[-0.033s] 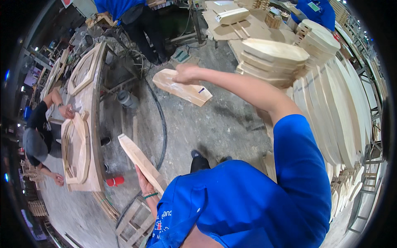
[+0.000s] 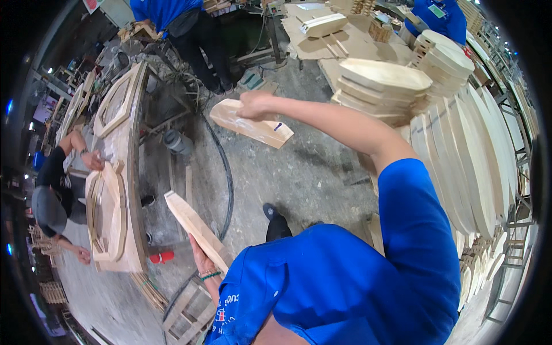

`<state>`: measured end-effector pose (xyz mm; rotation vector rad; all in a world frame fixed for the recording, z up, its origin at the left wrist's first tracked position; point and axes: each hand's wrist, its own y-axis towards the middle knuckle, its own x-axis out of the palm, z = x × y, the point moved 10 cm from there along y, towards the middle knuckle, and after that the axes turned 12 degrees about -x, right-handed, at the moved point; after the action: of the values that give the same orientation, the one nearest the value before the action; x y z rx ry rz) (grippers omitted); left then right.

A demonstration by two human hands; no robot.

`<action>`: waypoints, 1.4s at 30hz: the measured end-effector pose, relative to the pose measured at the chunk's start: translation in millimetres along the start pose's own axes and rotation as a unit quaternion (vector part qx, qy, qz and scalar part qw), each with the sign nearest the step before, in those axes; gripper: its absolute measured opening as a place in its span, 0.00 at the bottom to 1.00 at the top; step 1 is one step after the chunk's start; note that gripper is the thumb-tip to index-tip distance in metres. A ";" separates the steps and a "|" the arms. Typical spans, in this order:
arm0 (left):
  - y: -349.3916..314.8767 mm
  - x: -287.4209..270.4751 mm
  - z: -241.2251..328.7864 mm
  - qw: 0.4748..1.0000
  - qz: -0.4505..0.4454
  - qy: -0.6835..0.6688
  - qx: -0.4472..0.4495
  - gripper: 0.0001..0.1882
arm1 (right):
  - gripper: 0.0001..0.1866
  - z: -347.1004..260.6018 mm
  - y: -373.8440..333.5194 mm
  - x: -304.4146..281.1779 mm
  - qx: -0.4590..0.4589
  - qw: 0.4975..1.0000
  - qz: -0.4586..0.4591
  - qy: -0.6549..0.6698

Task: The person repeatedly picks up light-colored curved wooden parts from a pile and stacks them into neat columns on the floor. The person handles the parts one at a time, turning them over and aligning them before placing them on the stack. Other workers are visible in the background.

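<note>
My right hand (image 2: 255, 106) is stretched out ahead, its fingers closed on the near-side edge of a flat pale wooden board (image 2: 230, 117). The board has angled ends, whitish smears and a short dark mark near its right end. Lower down, at my left side, my left hand (image 2: 201, 257) grips a second long wooden board (image 2: 192, 217) that slants up and away from my body. My torso hides the lower end of that board. Both boards are held over the floor, apart from each other.
On the right stand stacks of shaped wooden panels (image 2: 382, 77) and a row of upright panels (image 2: 460, 155). At left, a co-worker (image 2: 52, 201) handles a wooden frame (image 2: 118, 224) on a long workbench (image 2: 133, 172). A black hose (image 2: 225, 167) crosses the floor by a grey bucket (image 2: 177, 141).
The view has shifted slightly. My right hand and its board have moved a little to the left; both hands keep their hold. My foot has shifted slightly.
</note>
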<state>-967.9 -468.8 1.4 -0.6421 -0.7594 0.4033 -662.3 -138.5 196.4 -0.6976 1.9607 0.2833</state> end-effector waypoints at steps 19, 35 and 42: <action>253.8 209.7 127.4 0.974 -0.050 0.193 -0.108 0.30 | 0.27 298.7 -45.3 -267.5 0.177 0.964 -0.021 0.195; 386.6 427.2 51.8 0.936 -0.127 0.280 -0.173 0.28 | 0.30 520.9 -173.8 -77.0 0.369 0.799 -0.438 0.183; 402.4 600.4 -27.3 0.850 -0.303 0.378 -0.207 0.23 | 0.37 526.6 -193.9 -97.2 0.398 0.864 -0.237 0.196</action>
<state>-592.6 149.2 21.6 -0.8419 -0.2418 -0.6025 -127.5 -10.1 48.5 -0.6686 1.9499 -0.9934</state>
